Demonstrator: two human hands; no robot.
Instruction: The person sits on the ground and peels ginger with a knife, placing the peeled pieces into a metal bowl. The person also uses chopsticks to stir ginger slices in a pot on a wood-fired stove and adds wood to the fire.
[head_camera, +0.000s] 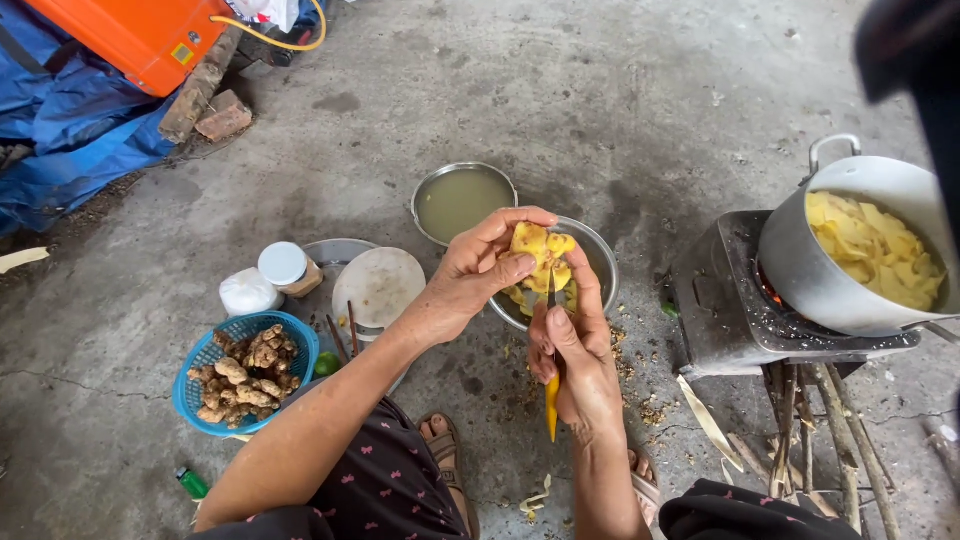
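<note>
Yellow peeled root pieces are held in the closed grip of the left hand over a round metal bowl. A yellow-handled knife is clasped in the right hand, its blade pointing to twelve o'clock against the pieces.

Stained, cracked grey concrete floor fills the frame in flat daylight; crumpled blue plastic tarpaulin and weathered red brick lie upper left.

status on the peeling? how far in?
Done: yellow cut pieces fill the steel pot on the stove. In hand: left hand holds a yellow peeled root; right hand works a yellow-handled knife. Left: unpeeled roots in the blue plastic basket.
</note>
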